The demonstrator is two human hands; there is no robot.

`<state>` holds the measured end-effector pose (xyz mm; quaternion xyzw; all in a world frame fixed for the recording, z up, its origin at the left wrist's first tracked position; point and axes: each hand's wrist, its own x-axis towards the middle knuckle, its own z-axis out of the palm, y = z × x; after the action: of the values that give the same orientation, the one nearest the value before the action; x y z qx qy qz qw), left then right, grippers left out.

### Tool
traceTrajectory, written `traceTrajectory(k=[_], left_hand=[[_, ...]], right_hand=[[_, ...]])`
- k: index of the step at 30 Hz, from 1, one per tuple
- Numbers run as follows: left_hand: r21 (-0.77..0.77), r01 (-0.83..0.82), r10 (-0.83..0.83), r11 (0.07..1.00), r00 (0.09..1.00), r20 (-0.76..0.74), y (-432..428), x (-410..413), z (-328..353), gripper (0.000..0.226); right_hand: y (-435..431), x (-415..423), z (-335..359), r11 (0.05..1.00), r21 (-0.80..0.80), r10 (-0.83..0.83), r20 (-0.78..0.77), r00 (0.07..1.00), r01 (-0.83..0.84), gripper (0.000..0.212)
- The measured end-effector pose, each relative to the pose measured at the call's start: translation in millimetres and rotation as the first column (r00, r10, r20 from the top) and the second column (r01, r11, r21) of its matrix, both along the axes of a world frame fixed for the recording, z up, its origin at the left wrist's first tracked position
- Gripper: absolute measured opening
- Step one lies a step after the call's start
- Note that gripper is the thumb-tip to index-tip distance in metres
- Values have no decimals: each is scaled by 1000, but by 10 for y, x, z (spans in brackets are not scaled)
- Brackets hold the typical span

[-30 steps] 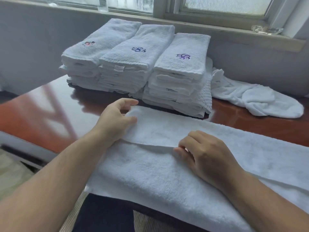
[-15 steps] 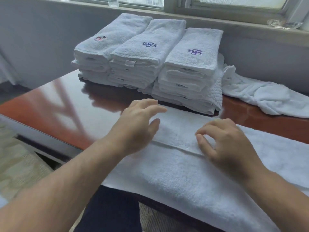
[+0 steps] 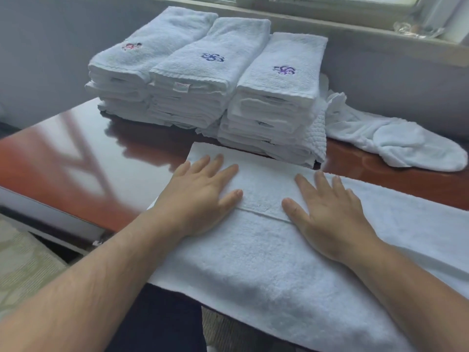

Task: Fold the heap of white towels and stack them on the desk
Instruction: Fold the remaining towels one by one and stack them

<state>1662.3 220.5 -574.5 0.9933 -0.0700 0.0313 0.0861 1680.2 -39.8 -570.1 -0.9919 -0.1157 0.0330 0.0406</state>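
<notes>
Pressing down on a white towel (image 3: 253, 270), both hands lie flat with the palms down. The left hand (image 3: 200, 199) has its fingers (image 3: 203, 163) straight and a little spread, and they hold nothing. The right hand (image 3: 330, 217) is the same, with its fingers (image 3: 321, 180) straight and slightly apart. The hands rest side by side, near but not touching, over the edge of a folded layer that runs across the towel between the two thumbs.

This towel lies along the near side of the glossy red-brown tabletop (image 3: 88, 174), and its near edge hangs over the tabletop's rim toward the person. Behind it, near the wall, three stacks of folded white towels stand in a row and touch each other. The left stack (image 3: 142, 69) has a pink mark on top, the middle stack (image 3: 203, 77) a blue one, and the right stack (image 3: 279, 92) a purple one. The far edge of the flat towel lies just beside the foot of the right stack. To the right of the stacks, a crumpled towel (image 3: 396, 141) lies unfolded on the tabletop.
</notes>
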Motion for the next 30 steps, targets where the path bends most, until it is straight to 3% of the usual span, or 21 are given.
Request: traceTrajectory(k=[5,8,11,14,19,27,30], left_hand=[[-66,-7,11,998,998,62,13,34,-1,73],[-164,52,-20,985,982,189,-9,-37,46,48],[-233,137,-47,963,934,355,-73,-184,95,25],[-292,164,-59,942,939,338,-180,-370,82,28],[-317,216,-118,923,946,301,-392,-509,64,35],[-148,515,-467,845,843,265,-1743,-77,313,46],[-186,573,-542,799,818,193,-2353,-2,364,65]], right_hand=[[36,94,-13,1000,18,7,4,1000,-7,94],[48,86,2,999,44,8,1,1000,-8,87],[32,-12,39,979,193,25,207,978,-66,53],[28,-157,80,954,259,30,417,908,-151,22],[-414,-330,193,914,371,10,384,923,-164,11],[-2224,-888,293,896,413,-340,408,847,161,11],[-2792,-1128,294,777,523,-544,275,793,351,23]])
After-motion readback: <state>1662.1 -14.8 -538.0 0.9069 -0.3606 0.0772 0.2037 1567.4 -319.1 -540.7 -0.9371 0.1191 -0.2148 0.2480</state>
